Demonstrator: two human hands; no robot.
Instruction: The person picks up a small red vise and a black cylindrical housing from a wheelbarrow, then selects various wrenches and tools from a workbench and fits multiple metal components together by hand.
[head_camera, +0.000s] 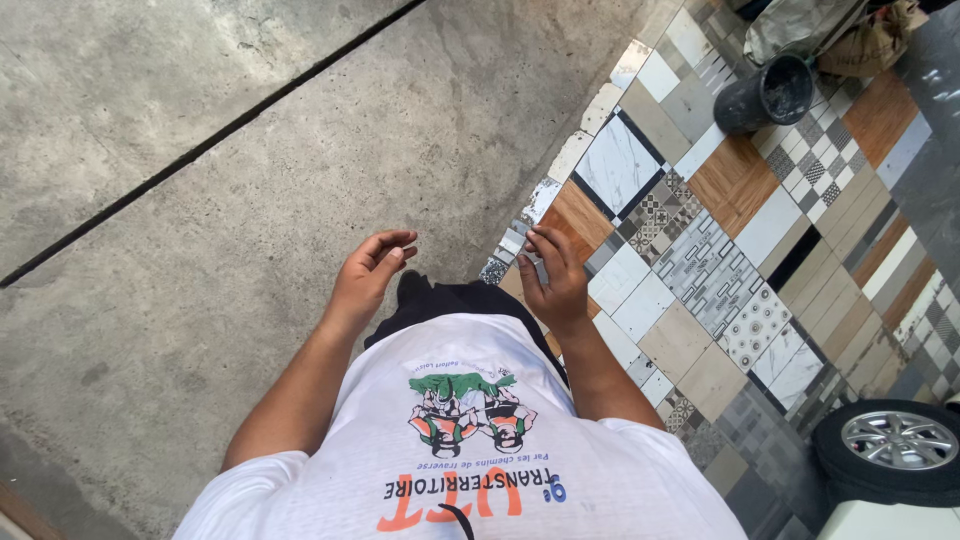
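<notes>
Nearest the camera, a white printed shirt (470, 470) is seen from above, with dark trousers (450, 300) below it. Both bare forearms are stretched forward at waist height over the ground.

The left hand (365, 275) is held over the grey concrete floor (200, 200). Its fingers are curled loosely inward, half open, with thumb and forefinger close together but apart. Nothing is seen to be held in it.

The right hand (552, 275) is raised just beside the left, a small gap being left between them. Its fingers are bent inward toward the palm, and a small pale object (533, 262) appears to be pinched between the fingertips; what it is cannot be told, as it is too small and partly covered. This object lies at the fingertips of the right hand, near the left hand but not touched by it.

Beneath the right hand, the edge of a patchwork tile floor (720, 260) is met by the concrete. The patchwork is made up of marble, wood-look and patterned pieces set at an angle.

Farther off, at the top right, a dark bucket (770, 95) is seen lying tipped on the tiles, with a crumpled sack (850, 35) just behind it. At the lower right corner, a car wheel (895, 445) is stood on the tiles, well apart from both hands.
</notes>
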